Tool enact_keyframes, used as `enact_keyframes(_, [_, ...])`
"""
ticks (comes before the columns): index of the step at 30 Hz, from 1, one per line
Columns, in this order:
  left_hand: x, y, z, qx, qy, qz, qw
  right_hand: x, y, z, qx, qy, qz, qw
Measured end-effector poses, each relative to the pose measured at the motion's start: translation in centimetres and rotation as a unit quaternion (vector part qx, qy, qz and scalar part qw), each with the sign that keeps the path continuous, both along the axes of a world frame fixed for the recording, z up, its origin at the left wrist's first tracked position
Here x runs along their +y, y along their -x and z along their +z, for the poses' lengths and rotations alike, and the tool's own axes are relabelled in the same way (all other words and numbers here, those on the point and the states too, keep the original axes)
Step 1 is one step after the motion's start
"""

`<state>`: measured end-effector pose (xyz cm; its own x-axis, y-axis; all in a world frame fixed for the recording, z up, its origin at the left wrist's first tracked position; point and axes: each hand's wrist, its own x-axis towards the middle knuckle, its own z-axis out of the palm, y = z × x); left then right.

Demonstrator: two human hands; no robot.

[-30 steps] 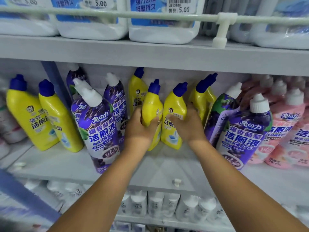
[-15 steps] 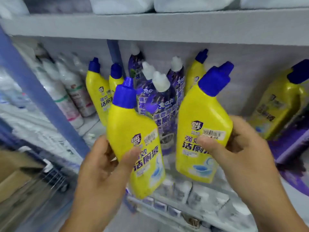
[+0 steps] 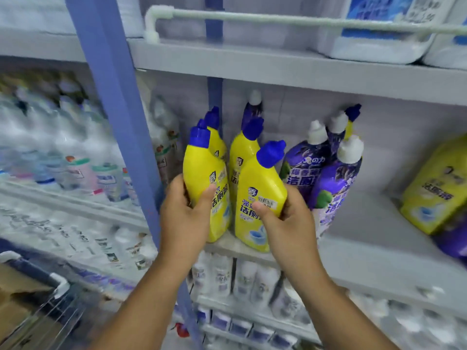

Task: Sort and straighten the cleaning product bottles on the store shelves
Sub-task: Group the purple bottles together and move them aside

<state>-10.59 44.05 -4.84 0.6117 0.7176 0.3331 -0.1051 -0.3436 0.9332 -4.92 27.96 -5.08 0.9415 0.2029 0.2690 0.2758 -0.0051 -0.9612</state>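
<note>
My left hand (image 3: pixel 185 215) grips a yellow bottle with a blue cap (image 3: pixel 202 170), held upright at the left end of the grey middle shelf (image 3: pixel 366 238). My right hand (image 3: pixel 288 223) grips a second yellow bottle (image 3: pixel 260 188) right beside it, its base near the shelf's front edge. Two more yellow bottles (image 3: pixel 240 150) stand just behind these. To the right stand purple bottles with white caps (image 3: pixel 328 183). Another yellow bottle (image 3: pixel 434 190) leans at the far right.
A blue upright post (image 3: pixel 118 117) bounds the shelf on the left, with blurred clear bottles (image 3: pixel 83 170) beyond it. White jugs (image 3: pixel 379 29) sit on the shelf above behind a white rail. White bottles (image 3: pixel 227 276) fill the shelf below. A wire cart (image 3: pixel 38 306) holding cardboard is at lower left.
Both hands lifted a yellow bottle each from the middle of the shelf and carried them left. They now sit at the left end in front of two other yellow bottles.
</note>
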Motion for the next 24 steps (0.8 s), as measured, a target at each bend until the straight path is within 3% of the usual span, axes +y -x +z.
enact_keyframes(3, [1.2,-1.7,-1.0,0.004,0.008,-0.038,0.999,1.3,-0.5,-0.7,-0.014,0.02,-0.047,0.999])
enact_keyframes(8, [1.8,-3.1,-1.4,0.019,-0.055,-0.044,0.997,2.2,-1.1,-0.8,-0.031,0.048,-0.082,0.995])
enact_keyframes(12, [2.6,-3.3,-1.5,0.044,-0.023,-0.087,0.995,2.4,-0.7,-0.7,-0.013,0.052,-0.084,0.995])
enact_keyframes(15, [2.4,-2.0,-1.3,-0.018,0.008,-0.1,0.995,1.8,0.7,0.1,0.01,0.029,-0.076,0.997])
enact_keyframes(19, [-0.4,1.9,0.9,-0.147,-0.038,-0.095,0.984,-1.8,4.6,2.7,0.083,0.076,-0.018,0.993])
enact_keyframes(24, [-7.3,3.7,3.8,-0.205,0.054,-0.269,0.94,-8.9,7.2,6.7,0.106,0.037,-0.044,0.993])
